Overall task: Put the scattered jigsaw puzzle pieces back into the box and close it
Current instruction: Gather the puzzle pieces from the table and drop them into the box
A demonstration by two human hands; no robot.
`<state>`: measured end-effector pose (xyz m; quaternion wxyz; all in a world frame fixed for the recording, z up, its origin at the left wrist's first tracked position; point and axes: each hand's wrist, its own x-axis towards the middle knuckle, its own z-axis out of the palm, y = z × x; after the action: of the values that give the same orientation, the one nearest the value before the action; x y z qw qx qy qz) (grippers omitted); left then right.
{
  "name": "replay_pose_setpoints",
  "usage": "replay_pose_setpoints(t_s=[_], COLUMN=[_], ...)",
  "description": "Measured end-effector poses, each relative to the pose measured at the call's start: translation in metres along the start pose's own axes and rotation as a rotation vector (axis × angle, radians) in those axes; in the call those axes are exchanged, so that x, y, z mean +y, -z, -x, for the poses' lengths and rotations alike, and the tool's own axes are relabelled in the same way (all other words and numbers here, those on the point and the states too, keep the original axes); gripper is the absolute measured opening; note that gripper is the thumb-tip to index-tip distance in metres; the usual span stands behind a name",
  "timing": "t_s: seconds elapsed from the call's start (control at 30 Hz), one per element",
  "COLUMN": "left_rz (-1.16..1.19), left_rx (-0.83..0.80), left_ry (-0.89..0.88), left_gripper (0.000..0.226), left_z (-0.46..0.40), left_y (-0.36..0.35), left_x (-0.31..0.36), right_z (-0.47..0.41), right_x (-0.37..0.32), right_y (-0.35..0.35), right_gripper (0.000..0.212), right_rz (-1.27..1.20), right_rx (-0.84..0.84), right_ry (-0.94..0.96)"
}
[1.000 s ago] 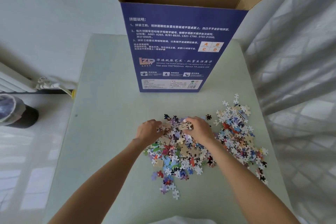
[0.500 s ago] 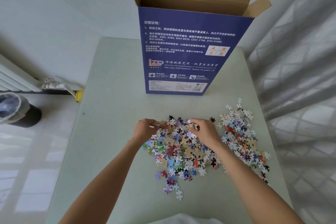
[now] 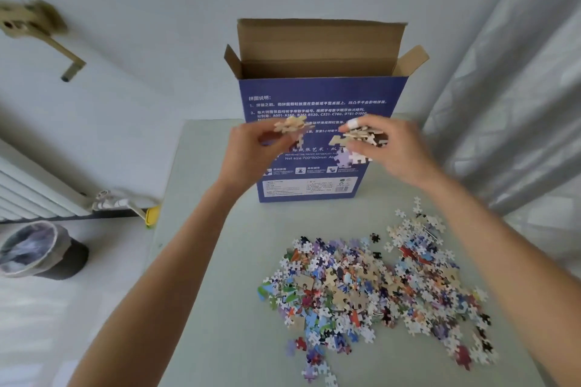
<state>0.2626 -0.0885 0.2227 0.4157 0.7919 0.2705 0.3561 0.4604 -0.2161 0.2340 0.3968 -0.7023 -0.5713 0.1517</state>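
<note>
Both hands are hovering raised in front of the box [image 3: 317, 185], above the tabletop [image 3: 201, 261]. The left hand [image 3: 251, 151] is pinching a small cluster of held pieces [image 3: 290, 124] at its fingertips, and the right hand [image 3: 394, 148] is gripping a larger bunch [image 3: 358, 141], with a few pieces hanging loose below its fingers. Motion blur is softening both hands, so the exact finger positions are hard to read.

The box is standing upright toward the far edge of the tabletop, its blue printed face turned this way and its top flaps [image 3: 320, 41] standing open; the rear flap is rising tall, the two side flaps are angling outward. Both handfuls are sitting below the open rim, in front of the printed face.

The scattered puzzle pieces [image 3: 361, 289] are lying in a wide heap on the near right part of the tabletop, some of them straying close to the right edge. Bare surface is showing between heap and box, and along the whole left side.

Beyond the left edge, a lined bin [image 3: 37, 251] is standing on the floor beside a radiator [image 3: 28, 192], and a curtain [image 3: 509, 88] is hanging along the right
</note>
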Motion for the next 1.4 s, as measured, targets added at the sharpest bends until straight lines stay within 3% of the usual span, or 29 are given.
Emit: replay_pose_setpoints(t_s=[0.13, 0.27, 0.43, 0.7, 0.83, 1.03, 1.3, 1.4], left_rz=[-0.155, -0.474, -0.84, -0.511, -0.462, -0.502, -0.552, -0.665], left_rx=[0.107, -0.009, -0.258, -0.28, -0.288, -0.142, -0.056, 0.067], left_ry=[-0.256, -0.422, -0.262, -0.092, -0.125, -0.229, -0.361, -0.55], left_gripper=[0.017, 0.019, 0.017, 0.019, 0.011, 0.007, 0.011, 0.013], left_z=[-0.07, -0.12, -0.139, -0.14, -0.128, -0.113, -0.106, -0.1], left_y=[0.016, 0.012, 0.008, 0.015, 0.015, 0.013, 0.01, 0.009], left_x=[0.037, 0.033, 0.021, 0.019, 0.015, 0.01, 0.002, 0.002], right_z=[-0.06, -0.11, -0.134, -0.145, -0.146, -0.145, -0.137, -0.119], right_x=[-0.027, -0.025, -0.009, -0.01, -0.016, -0.019, -0.019, -0.02], right_y=[0.044, 0.06, 0.052, 0.042, 0.04, 0.034, 0.028, 0.024], right_gripper=[0.023, 0.021, 0.028, 0.026, 0.031, 0.031, 0.017, 0.017], right_rz=[0.019, 0.16, 0.429, 0.397, 0.401, 0.444, 0.364, 0.367], right_rx=[0.147, 0.198, -0.012, -0.125, -0.194, -0.196, -0.011, 0.163], right_ry=[0.161, 0.261, 0.364, 0.299, 0.209, 0.162, 0.21, 0.334])
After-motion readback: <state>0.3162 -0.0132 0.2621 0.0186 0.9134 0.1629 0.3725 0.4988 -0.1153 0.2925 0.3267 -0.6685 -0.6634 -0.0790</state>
